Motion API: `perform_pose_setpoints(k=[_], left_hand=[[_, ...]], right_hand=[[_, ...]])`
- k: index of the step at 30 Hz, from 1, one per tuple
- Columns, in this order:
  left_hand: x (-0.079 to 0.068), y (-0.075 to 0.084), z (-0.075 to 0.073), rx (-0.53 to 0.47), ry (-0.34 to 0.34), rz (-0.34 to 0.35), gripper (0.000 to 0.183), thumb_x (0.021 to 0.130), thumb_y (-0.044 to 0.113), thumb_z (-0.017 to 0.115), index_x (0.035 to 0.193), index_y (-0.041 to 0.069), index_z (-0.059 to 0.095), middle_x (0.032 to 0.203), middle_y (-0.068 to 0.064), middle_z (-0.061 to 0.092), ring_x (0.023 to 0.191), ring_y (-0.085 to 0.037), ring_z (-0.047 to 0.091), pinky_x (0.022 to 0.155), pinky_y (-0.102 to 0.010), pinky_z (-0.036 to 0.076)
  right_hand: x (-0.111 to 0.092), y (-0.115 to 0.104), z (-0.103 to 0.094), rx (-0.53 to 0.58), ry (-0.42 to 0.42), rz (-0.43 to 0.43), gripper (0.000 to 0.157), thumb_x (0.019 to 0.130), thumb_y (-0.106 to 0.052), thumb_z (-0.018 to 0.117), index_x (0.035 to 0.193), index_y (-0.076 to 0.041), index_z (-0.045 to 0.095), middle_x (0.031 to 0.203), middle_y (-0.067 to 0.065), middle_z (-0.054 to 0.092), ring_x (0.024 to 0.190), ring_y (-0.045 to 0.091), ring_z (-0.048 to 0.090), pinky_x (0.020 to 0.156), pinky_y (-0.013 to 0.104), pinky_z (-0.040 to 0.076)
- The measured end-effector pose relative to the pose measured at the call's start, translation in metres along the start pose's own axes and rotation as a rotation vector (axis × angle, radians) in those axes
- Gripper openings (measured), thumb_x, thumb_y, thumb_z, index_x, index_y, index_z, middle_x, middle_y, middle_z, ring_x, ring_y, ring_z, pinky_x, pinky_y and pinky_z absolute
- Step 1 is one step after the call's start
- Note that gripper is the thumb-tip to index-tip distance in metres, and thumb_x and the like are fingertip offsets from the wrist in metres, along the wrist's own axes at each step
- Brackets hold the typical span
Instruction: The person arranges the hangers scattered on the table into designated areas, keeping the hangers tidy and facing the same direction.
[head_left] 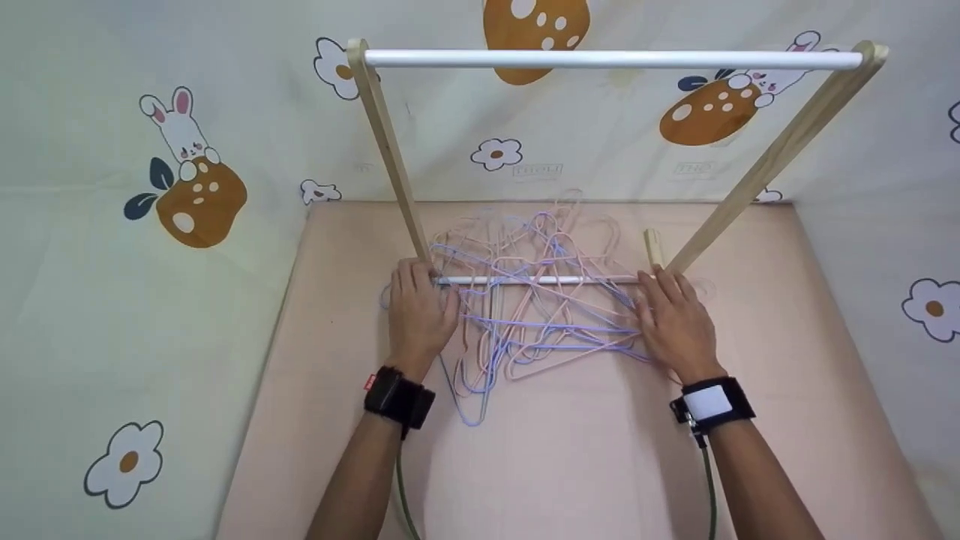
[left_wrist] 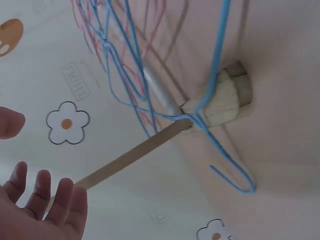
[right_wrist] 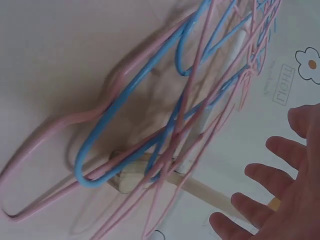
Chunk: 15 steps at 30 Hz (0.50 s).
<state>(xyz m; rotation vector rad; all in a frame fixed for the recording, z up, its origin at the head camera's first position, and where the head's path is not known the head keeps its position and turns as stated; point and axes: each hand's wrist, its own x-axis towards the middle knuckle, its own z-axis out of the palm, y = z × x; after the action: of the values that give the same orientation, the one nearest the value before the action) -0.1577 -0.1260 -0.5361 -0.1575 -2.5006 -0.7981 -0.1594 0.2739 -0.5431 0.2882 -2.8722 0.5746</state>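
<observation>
A tangled heap of thin blue and pink clothes hangers point(head_left: 555, 325) lies around the low white rail point(head_left: 480, 280) of a small garment rack. My left hand point(head_left: 420, 311) is at the left end of the heap, by the foot of the left wooden post point(head_left: 390, 150). In the left wrist view its fingers point(left_wrist: 62, 200) are loosely bent around nothing, apart from a blue hanger point(left_wrist: 220, 50). At the heap's right end is my right hand point(head_left: 679, 322), near the right post point(head_left: 772, 165). The right wrist view shows its fingers point(right_wrist: 270, 180) spread and empty beside pink and blue hangers point(right_wrist: 115, 107).
The rack's white top rail point(head_left: 615, 59) spans the two posts above the heap. A wooden foot point(head_left: 653, 247) sticks out behind the right post. Pink cloth point(head_left: 555, 465) covers the surface, and a patterned sheet point(head_left: 247, 300) with rabbits and flowers surrounds it.
</observation>
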Motion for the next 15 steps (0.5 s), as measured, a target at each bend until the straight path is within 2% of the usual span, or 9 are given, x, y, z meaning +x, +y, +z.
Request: perform_pose_setpoints(k=[3, 9, 12, 15], left_hand=[[-0.001, -0.016, 0.011, -0.002, -0.004, -0.088, 0.042, 0.098, 0.015, 0.076, 0.125, -0.005, 0.051, 0.124, -0.023, 0.052, 0.110, -0.040, 0.056, 0.093, -0.053, 0.051], [-0.001, -0.039, 0.029, 0.009, -0.064, -0.221, 0.068, 0.101, 0.016, 0.075, 0.154, -0.006, 0.038, 0.142, -0.028, 0.054, 0.123, -0.045, 0.059, 0.106, -0.057, 0.048], [0.000, -0.044, 0.038, 0.010, -0.099, -0.239, 0.073, 0.104, 0.017, 0.072, 0.162, -0.007, 0.034, 0.143, -0.030, 0.055, 0.123, -0.047, 0.060, 0.106, -0.058, 0.049], [0.001, -0.046, 0.047, 0.015, -0.120, -0.234, 0.071, 0.108, 0.016, 0.066, 0.164, -0.011, 0.031, 0.141, -0.032, 0.057, 0.122, -0.048, 0.062, 0.102, -0.058, 0.052]], right_hand=[[-0.003, 0.008, 0.006, 0.007, 0.001, 0.013, 0.046, 0.114, -0.021, 0.057, 0.156, -0.002, 0.058, 0.164, 0.025, 0.049, 0.153, 0.051, 0.041, 0.118, 0.068, 0.038], [0.000, 0.016, 0.015, 0.015, 0.046, 0.002, 0.044, 0.112, -0.017, 0.060, 0.154, -0.003, 0.060, 0.161, 0.025, 0.053, 0.148, 0.051, 0.047, 0.117, 0.066, 0.041], [0.002, 0.019, 0.019, 0.003, 0.067, -0.010, 0.043, 0.111, -0.016, 0.063, 0.152, -0.004, 0.062, 0.160, 0.024, 0.055, 0.143, 0.051, 0.051, 0.112, 0.066, 0.044], [0.003, 0.022, 0.022, -0.011, 0.083, -0.020, 0.042, 0.109, -0.014, 0.066, 0.150, -0.004, 0.065, 0.158, 0.023, 0.057, 0.138, 0.052, 0.054, 0.107, 0.067, 0.047]])
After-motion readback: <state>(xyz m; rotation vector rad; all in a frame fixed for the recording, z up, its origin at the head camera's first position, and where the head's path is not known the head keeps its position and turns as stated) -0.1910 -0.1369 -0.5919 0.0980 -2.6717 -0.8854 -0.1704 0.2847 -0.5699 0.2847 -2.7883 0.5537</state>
